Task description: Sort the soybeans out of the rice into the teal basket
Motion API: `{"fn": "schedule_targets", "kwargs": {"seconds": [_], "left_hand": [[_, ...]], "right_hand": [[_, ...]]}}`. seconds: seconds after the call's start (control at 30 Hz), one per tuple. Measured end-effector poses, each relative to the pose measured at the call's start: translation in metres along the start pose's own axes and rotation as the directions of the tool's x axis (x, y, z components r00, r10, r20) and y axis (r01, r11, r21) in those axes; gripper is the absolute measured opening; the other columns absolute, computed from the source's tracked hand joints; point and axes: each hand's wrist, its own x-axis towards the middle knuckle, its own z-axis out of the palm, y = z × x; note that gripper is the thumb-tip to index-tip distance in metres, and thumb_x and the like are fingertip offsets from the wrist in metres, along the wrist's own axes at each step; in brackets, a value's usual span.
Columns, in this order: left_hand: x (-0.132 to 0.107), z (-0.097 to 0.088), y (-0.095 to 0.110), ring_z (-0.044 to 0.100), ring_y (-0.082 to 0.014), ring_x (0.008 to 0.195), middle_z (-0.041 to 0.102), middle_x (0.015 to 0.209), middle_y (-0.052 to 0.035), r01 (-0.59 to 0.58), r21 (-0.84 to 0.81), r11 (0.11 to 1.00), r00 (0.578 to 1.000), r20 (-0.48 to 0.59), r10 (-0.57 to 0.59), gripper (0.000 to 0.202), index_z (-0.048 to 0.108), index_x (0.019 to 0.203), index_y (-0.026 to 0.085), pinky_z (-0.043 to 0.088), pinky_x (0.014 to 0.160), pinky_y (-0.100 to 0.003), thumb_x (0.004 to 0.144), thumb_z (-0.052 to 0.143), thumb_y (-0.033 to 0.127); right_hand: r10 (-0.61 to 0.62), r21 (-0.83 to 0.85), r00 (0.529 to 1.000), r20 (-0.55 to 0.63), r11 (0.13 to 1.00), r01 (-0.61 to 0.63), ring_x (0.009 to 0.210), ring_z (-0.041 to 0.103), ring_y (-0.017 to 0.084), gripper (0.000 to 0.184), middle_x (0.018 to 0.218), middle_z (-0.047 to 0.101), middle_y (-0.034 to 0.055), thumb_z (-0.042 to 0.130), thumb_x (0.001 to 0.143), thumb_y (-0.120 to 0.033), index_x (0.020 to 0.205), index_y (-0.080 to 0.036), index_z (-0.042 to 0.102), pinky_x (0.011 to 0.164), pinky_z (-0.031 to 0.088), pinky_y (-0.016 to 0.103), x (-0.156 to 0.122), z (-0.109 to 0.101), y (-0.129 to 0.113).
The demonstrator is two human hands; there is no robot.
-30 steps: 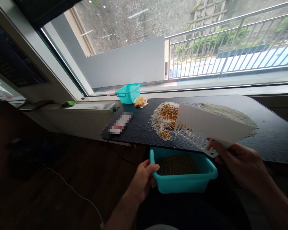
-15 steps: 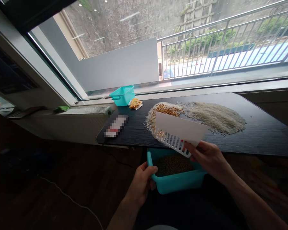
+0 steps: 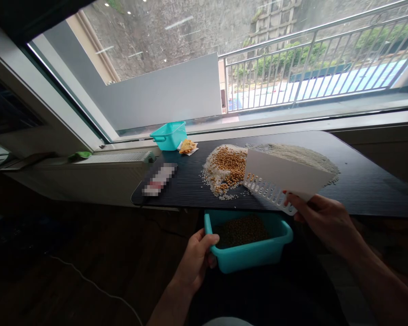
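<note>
Tabletop (image 3: 370,192): dark, streaked like wood grain, rounded at its corners; with a rice heap and a mixed pile both on it, sorting looks partway done.
Rice heap (image 3: 302,153): pale, fine-grained, low and spread, partly hidden behind the scoop; apparently the separated share.
Tub (image 3: 250,260): turquoise, smooth, likely plastic, below the tabletop's near edge; what look like beans (image 3: 246,230) already lie inside.
Scoop (image 3: 285,174): thin white sheet, slotted along its lower edge, tilted; whether it touches the tabletop, I cannot tell.
Mixed pile (image 3: 219,170): round golden beans among white grains, left of the scoop; seemingly what is left.
Right hand (image 3: 326,219): fingers gripping the scoop's near end.
Left hand (image 3: 196,253): fingers closed on the tub's left rim.
</note>
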Motion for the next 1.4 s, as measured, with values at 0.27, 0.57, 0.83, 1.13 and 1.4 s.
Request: {"fn": "schedule_targets", "kwargs": {"seconds": [0.27, 0.57, 0.83, 1.13, 1.4], "left_hand": [[0.000, 0.002, 0.002, 0.033, -0.0048, 0.039, 0.039, 0.047, 0.0108, 0.003, 0.005, 1.000, 1.000, 0.011, -0.003, 0.036, 0.054, 0.069, 0.019, 0.025, 0.040, -0.019, 0.060, 0.083, 0.037], [0.001, 0.001, 0.002, 0.035, -0.0047, 0.040, 0.041, 0.048, 0.0103, 0.009, -0.004, 1.000, 1.000, 0.028, -0.009, 0.033, 0.053, 0.071, 0.019, 0.026, 0.040, -0.019, 0.064, 0.082, 0.034], [0.002, 0.002, 0.002, 0.033, -0.0043, 0.038, 0.041, 0.046, 0.0108, 0.008, 0.010, 1.000, 1.000, 0.026, -0.009, 0.033, 0.054, 0.072, 0.019, 0.025, 0.040, -0.019, 0.063, 0.082, 0.036], [0.001, 0.003, 0.003, 0.033, -0.0040, 0.038, 0.041, 0.046, 0.0108, 0.004, 0.005, 1.000, 1.000, 0.008, -0.004, 0.035, 0.052, 0.068, 0.019, 0.024, 0.039, -0.018, 0.060, 0.082, 0.035], [0.001, 0.002, 0.003, 0.035, -0.0042, 0.038, 0.042, 0.046, 0.0106, 0.012, -0.001, 1.000, 1.000, 0.012, -0.012, 0.032, 0.054, 0.069, 0.018, 0.025, 0.040, -0.018, 0.061, 0.081, 0.034]], "right_hand": [[0.005, 0.045, 0.994, -0.105, 0.999, 0.000, 0.051, 0.056, 0.014, 0.033, 0.071, 0.074, 0.0047, 0.072, 0.076, -0.053, 0.074, -0.021, 0.077, 0.054, 0.045, 0.029, 0.002, -0.012, -0.001], [0.008, 0.040, 1.000, -0.021, 0.999, -0.007, 0.049, 0.055, 0.015, 0.041, 0.064, 0.071, 0.0055, 0.073, 0.072, -0.059, 0.073, -0.019, 0.077, 0.052, 0.043, 0.029, 0.001, -0.012, -0.001], [0.010, 0.025, 1.000, -0.019, 1.000, -0.010, 0.048, 0.056, 0.016, 0.037, 0.061, 0.070, 0.0037, 0.072, 0.074, -0.057, 0.075, -0.020, 0.078, 0.049, 0.044, 0.029, -0.001, -0.010, -0.001], [-0.048, 0.054, 0.999, -0.001, 0.997, 0.048, 0.044, 0.054, 0.013, 0.039, 0.052, 0.064, -0.0002, 0.072, 0.069, -0.059, 0.070, -0.020, 0.078, 0.045, 0.041, 0.026, 0.015, 0.002, 0.003], [-0.028, 0.069, 0.999, -0.027, 0.997, 0.030, 0.045, 0.053, 0.012, 0.042, 0.057, 0.068, 0.0017, 0.074, 0.070, -0.061, 0.071, -0.020, 0.077, 0.046, 0.041, 0.026, 0.007, -0.002, 0.001]]}}
